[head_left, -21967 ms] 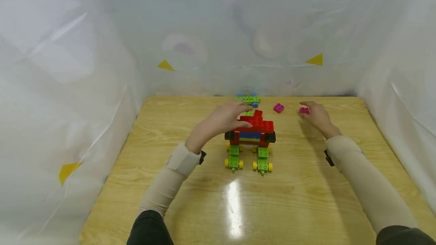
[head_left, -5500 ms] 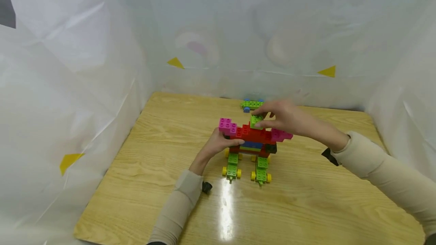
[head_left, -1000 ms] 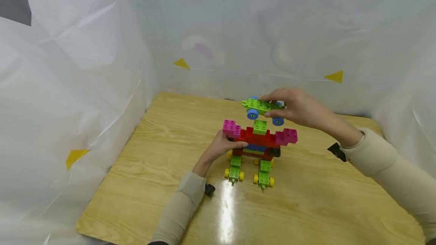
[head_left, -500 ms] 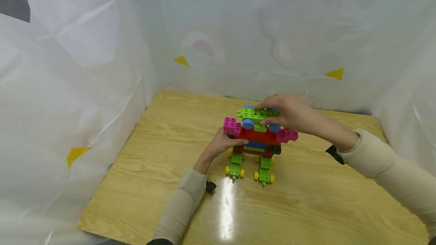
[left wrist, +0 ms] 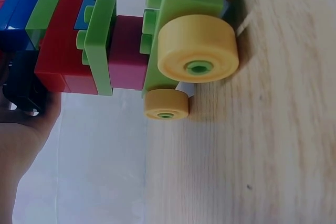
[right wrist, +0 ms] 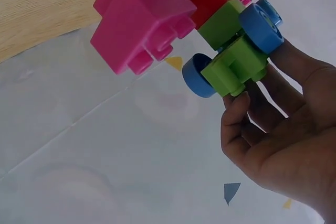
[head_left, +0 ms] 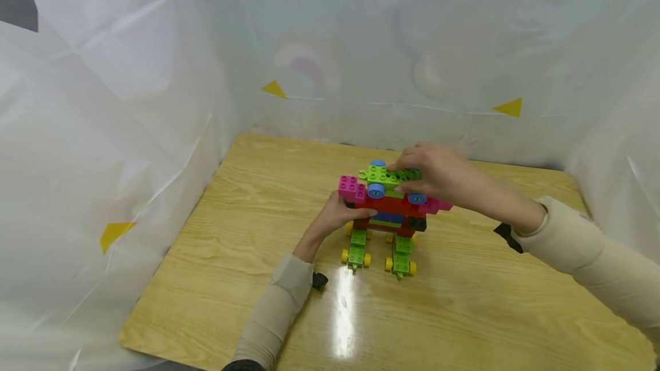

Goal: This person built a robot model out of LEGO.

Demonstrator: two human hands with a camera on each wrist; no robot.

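Observation:
A toy figure of building blocks (head_left: 389,205) stands upright on two green wheeled bases with yellow wheels (left wrist: 198,49). Its body is red, blue and green, with pink bricks (head_left: 350,186) stepping out at both sides. My left hand (head_left: 332,214) grips the figure's left side, thumb across the front, at a black block (left wrist: 25,83). On top, my right hand (head_left: 438,173) pinches a green wheeled base with blue wheels (head_left: 380,175) between thumb and fingers. In the right wrist view this wheeled base (right wrist: 234,64) sits against the green brick (right wrist: 220,24) on the red top; whether it is fully seated I cannot tell.
The wooden table (head_left: 247,199) has its back edge close to a pale plastic sheet (head_left: 361,44) that rises on the sides too. Yellow triangles (head_left: 509,107) mark the sheet. Bare wood surrounds the figure's front.
Pink bricks and a green brick joined the figure. The blue-wheeled base left the table's back in my right hand, then came down onto the green top brick. My left hand keeps its grip.

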